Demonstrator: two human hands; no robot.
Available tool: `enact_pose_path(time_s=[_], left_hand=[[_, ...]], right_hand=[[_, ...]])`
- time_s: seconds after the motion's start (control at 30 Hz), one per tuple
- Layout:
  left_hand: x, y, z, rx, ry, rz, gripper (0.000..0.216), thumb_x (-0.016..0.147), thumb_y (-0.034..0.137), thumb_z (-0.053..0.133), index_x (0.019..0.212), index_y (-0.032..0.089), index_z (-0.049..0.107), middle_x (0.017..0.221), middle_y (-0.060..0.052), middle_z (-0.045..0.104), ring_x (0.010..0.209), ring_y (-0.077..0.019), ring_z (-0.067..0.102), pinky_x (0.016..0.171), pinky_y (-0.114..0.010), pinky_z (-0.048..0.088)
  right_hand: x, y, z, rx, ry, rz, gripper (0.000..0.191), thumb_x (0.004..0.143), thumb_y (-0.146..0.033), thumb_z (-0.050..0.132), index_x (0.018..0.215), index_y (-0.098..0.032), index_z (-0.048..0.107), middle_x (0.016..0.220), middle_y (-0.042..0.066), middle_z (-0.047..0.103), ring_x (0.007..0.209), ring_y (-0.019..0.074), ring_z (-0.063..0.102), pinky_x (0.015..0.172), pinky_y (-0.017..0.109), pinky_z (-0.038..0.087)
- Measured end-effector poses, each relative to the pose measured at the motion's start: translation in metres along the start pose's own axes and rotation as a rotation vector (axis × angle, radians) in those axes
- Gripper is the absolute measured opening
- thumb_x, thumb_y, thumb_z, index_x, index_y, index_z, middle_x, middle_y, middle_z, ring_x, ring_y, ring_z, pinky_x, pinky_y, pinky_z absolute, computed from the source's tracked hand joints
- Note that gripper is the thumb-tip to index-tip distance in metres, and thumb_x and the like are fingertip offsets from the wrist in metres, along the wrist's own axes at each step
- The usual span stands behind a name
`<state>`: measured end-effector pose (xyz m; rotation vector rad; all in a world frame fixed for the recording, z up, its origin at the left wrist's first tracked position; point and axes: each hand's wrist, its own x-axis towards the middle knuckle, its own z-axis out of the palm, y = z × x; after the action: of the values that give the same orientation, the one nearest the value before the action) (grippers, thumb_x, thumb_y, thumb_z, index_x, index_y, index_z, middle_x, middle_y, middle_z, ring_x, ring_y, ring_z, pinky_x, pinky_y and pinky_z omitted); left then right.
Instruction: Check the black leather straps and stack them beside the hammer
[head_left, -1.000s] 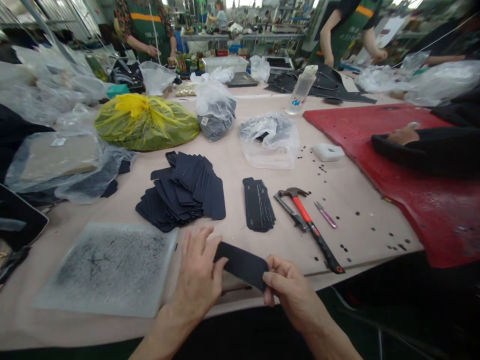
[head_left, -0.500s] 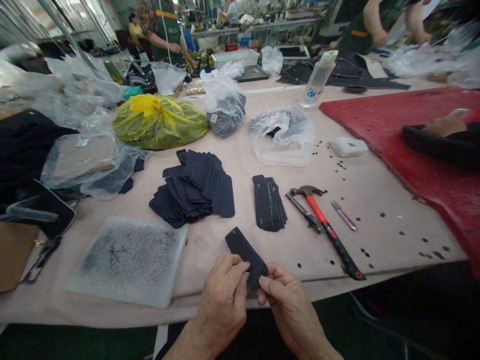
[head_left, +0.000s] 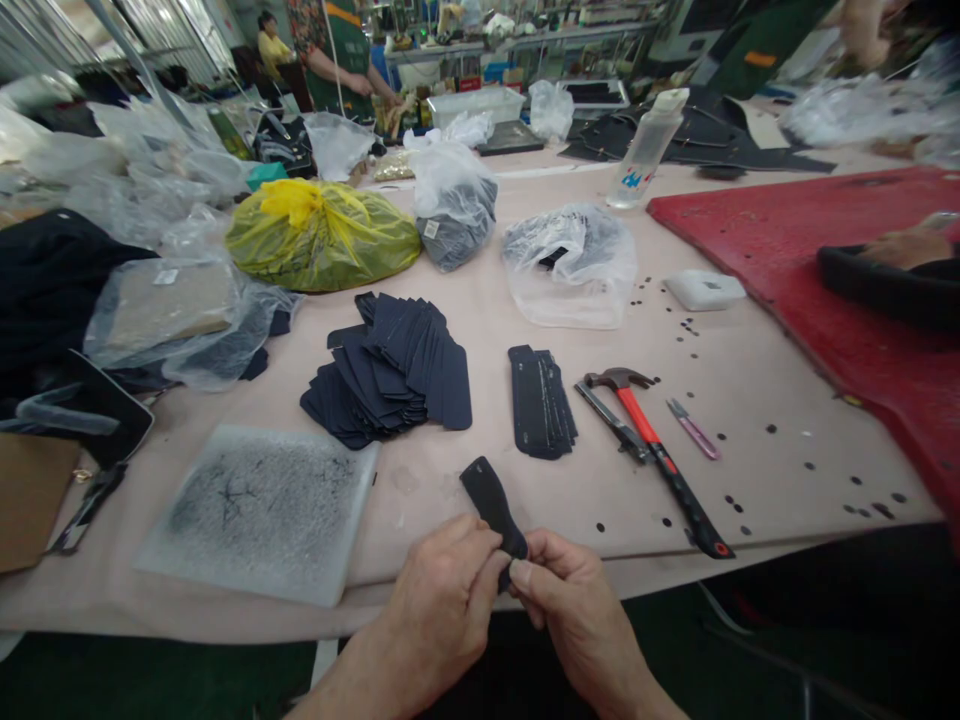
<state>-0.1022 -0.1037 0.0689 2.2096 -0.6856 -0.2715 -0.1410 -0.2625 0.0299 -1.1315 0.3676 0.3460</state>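
Fingers (head_left: 481, 548) of both hands, left hand (head_left: 442, 590) and right hand (head_left: 577, 595), pinch the lower end of one dark strip (head_left: 487, 490), bent, at the table's (head_left: 420, 520) near edge. Beyond it I see a messy pile of dark pieces (head_left: 390, 370) and a smaller fanned stack (head_left: 541, 405). Hammer (head_left: 654, 460) to the right, gray board (head_left: 247, 510) left, yellow bag (head_left: 322, 240) farther back.

No readable text or numbers anywhere.
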Motion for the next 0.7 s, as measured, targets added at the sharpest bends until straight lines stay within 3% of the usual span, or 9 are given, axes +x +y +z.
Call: enact_pose_path(time_s=[0.23, 0.33, 0.5, 0.7], left_hand=[[-0.003, 0.007, -0.008, 0.305, -0.200, -0.014, 0.020, 0.089, 0.007, 0.042, 0.085, 0.019, 0.057, 0.083, -0.005, 0.060, 0.073, -0.0207, 0.057, 0.066, -0.033, 0.044], [-0.003, 0.010, -0.009, 0.366, -0.213, 0.029, 0.019, 0.086, 0.006, 0.043, 0.085, 0.019, 0.056, 0.084, -0.005, 0.060, 0.072, -0.0210, 0.056, 0.066, -0.034, 0.045], [-0.003, 0.003, 0.001, 0.337, -0.126, 0.069, 0.018, 0.085, 0.006, 0.042, 0.079, 0.019, 0.053, 0.077, -0.004, 0.058, 0.070, -0.0203, 0.055, 0.060, -0.031, 0.042], [-0.001, 0.000, 0.014, 0.123, 0.136, 0.051, 0.020, 0.082, 0.008, 0.042, 0.067, 0.019, 0.048, 0.065, -0.003, 0.052, 0.061, -0.0155, 0.049, 0.055, -0.029, 0.034]], right_hand=[[-0.005, -0.013, 0.001, -0.397, -0.054, -0.109, 0.021, 0.085, -0.034, 0.061, 0.073, -0.017, 0.062, 0.059, -0.005, 0.045, 0.053, 0.0106, 0.037, 0.051, 0.024, 0.029], [-0.007, -0.014, 0.003, -0.480, -0.065, -0.183, 0.021, 0.087, -0.031, 0.057, 0.071, -0.018, 0.059, 0.062, -0.004, 0.045, 0.057, 0.0116, 0.038, 0.053, 0.025, 0.031], [-0.008, -0.013, 0.004, -0.491, -0.034, -0.201, 0.019, 0.085, -0.028, 0.054, 0.068, -0.019, 0.057, 0.059, -0.005, 0.043, 0.055, 0.0118, 0.037, 0.053, 0.025, 0.032], [-0.006, -0.009, 0.001, -0.353, -0.072, -0.124, 0.018, 0.085, -0.031, 0.057, 0.074, -0.018, 0.060, 0.060, -0.004, 0.046, 0.054, 0.0114, 0.038, 0.051, 0.024, 0.031]])
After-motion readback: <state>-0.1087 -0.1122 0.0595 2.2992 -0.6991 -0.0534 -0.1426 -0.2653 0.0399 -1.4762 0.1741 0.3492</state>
